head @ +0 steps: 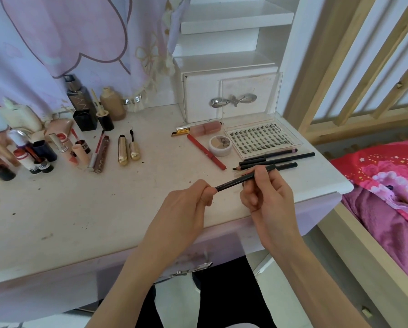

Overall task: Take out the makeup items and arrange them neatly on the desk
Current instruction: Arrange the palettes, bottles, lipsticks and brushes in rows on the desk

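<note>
**Desk with a pencil held in both hands**

White desk (80, 209) has bare room near its front edge. Left hand (188, 204) and right hand (267, 192) each pinch one pencil (241, 179) above it. Behind lie three pencils (278, 159), then the lash box (262, 138).

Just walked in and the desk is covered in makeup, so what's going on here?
A person is holding a dark pencil over the desk with both hands: the left hand grips one end, the right hand pinches the other. Three similar pencils already lie side by side near the open lash tray. A red pencil and a round compact sit beside them, with lipsticks and bottles grouped to the left.
</note>
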